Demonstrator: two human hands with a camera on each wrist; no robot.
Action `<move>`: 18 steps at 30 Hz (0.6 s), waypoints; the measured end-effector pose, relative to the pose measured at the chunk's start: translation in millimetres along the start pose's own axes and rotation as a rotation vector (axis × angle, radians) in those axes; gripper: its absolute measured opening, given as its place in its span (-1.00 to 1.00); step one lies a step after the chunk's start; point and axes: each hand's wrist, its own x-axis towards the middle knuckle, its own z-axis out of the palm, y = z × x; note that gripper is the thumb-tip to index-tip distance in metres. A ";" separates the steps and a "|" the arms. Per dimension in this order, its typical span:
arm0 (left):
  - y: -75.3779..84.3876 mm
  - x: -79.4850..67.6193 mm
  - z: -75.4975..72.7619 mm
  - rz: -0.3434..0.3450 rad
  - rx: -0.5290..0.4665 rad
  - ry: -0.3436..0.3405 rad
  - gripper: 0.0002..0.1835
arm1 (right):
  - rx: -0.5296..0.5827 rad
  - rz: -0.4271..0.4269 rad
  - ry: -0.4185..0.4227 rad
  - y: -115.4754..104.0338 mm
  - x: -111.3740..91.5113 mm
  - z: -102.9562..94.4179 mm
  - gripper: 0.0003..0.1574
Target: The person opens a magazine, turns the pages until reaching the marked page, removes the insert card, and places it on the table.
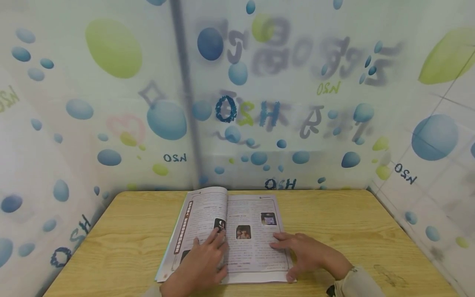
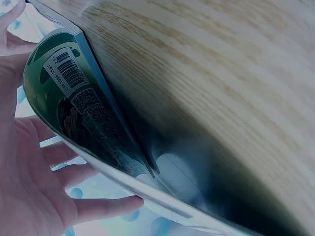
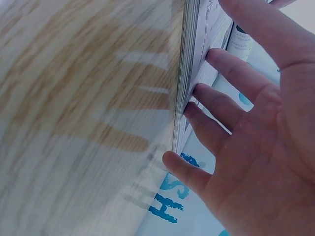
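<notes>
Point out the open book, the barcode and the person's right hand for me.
Open book (image 1: 239, 246): head view, on the printed page right of the fold.
Barcode (image 2: 72, 73): left wrist view, on its dark bars.
Right hand (image 1: 307, 252): head view, on the back of the hand.

The person wore long sleeves in a pale beige, plain across the part in view. The right sleeve (image 1: 359, 284) ended at the wrist in a slightly rumpled cuff with a greyish edge, and a small black piece (image 1: 330, 291) showed beside it, perhaps part of a strap, though too little was visible to tell. Only a sliver of the left sleeve (image 1: 152, 292) showed. Both hands were bare, with slim fingers, rounded fingertips and lined palms.
</notes>
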 end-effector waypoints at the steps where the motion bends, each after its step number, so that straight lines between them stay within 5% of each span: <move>1: 0.0 0.3 -0.4 -0.001 -0.002 -0.006 -0.45 | 0.000 0.001 -0.001 -0.1 -0.1 -0.1 0.11; 18: -1.5 0.9 1.4 -0.047 -0.076 0.005 -0.40 | 0.020 0.007 0.001 0.9 1.2 -0.3 -0.04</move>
